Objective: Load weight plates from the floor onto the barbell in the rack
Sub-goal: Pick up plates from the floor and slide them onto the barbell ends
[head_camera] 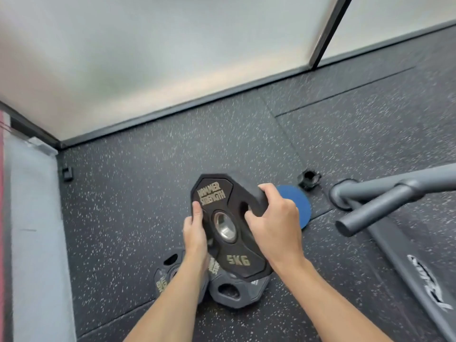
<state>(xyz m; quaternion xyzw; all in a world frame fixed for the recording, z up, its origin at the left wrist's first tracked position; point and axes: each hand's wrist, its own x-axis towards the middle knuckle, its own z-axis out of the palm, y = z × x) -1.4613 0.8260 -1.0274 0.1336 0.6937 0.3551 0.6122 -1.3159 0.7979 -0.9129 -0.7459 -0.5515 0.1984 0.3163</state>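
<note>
A black 5 kg weight plate [223,213] with gold lettering and a steel centre hole is lifted off the floor, face toward me. My right hand [276,218] grips its right rim, fingers curled through a handle cut-out. My left hand [196,233] holds its left edge, thumb on the face. Below it, more black plates [229,291] lie on the floor, partly hidden by my left forearm. A blue plate [302,206] lies flat behind my right hand. No barbell is in view.
Grey rack tubes [370,206] with a peg jut in from the right, over a base rail [419,272]. A black collar [309,179] sits on the speckled rubber floor. A frosted glass wall [172,58] runs behind; a grey ledge [37,230] is at left.
</note>
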